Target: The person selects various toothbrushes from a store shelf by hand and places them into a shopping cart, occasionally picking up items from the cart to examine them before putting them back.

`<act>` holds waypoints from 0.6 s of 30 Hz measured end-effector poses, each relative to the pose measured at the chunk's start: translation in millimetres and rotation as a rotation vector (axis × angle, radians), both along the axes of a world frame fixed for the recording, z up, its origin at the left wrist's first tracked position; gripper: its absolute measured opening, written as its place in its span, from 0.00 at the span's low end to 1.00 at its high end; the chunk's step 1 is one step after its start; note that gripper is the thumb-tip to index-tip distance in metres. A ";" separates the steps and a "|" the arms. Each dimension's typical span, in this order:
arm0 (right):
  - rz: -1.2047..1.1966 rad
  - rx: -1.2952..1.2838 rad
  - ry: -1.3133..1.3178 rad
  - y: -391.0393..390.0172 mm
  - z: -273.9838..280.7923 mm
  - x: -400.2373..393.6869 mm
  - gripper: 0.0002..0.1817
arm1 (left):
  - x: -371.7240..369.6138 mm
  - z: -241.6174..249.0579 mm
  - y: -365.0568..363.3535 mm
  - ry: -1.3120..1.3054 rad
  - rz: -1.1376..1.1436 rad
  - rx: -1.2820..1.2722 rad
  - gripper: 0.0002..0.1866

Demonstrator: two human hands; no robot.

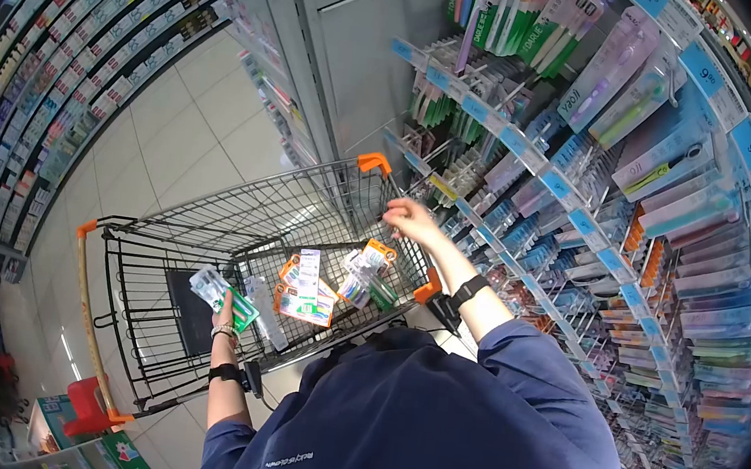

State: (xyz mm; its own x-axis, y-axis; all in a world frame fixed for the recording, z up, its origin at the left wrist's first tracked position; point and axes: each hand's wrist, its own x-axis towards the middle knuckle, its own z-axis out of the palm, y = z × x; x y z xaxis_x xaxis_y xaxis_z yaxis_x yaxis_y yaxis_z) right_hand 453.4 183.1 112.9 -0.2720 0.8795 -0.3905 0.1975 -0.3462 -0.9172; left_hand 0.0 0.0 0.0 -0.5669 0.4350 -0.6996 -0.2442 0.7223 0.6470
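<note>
My left hand [225, 312] grips a toothbrush pack [240, 305], clear plastic with a green part, over the near left side of the shopping cart [237, 218]. My right hand [410, 220] hangs above the cart's right end, below an orange corner piece [373, 163]; its fingers are bent and somewhat apart, with nothing visible in them. Inside the basket lie several packs: an orange-edged pack with a white and purple card [306, 282] in the middle, a clear pack [266, 312] beside my left hand, and an orange-topped pack [378, 254] further right.
Rows of hanging toothbrush packs [612, 67] with blue price tags [513, 141] curve along the right. A grey panel [363, 27] stands behind the cart. Shelves of boxed goods [66, 84] line the left, across the tiled floor [194, 109]. The cart's handle [89, 312] is at left.
</note>
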 end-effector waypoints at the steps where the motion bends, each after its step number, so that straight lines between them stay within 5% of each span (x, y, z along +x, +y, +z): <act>1: -0.064 -0.007 -0.001 5.5 13.2 9.2 0.25 | 5.7 -4.3 -1.5 0.189 -0.020 -0.047 0.49; 5: -0.216 0.133 -0.048 39.5 23.1 20.8 0.29 | 2.4 6.6 0.6 0.670 -0.200 -0.063 0.45; 7: -0.275 0.222 -0.084 62.7 35.1 32.9 0.34 | 9.0 -5.5 12.3 0.637 -0.335 0.052 0.42; 9: -0.394 0.379 -0.055 94.3 21.6 33.4 0.40 | 13.1 -3.9 22.8 0.199 -0.706 0.230 0.32; 13: -0.505 0.539 -0.285 132.5 60.9 31.7 0.46 | 91.2 53.2 27.1 0.307 -1.214 0.088 0.24; 18: -0.507 0.397 -0.480 178.3 71.0 26.6 0.42 | 145.6 92.9 17.9 0.179 -1.377 0.030 0.27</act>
State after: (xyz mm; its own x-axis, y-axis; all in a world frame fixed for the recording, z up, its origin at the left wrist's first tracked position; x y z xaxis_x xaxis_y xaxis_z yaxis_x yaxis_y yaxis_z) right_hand 479.9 361.5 183.8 0.3165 0.9486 0.0043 0.5076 -0.1656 -0.8455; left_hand 145.6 17.9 92.9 0.2458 0.7242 -0.6443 0.7325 0.2966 0.6127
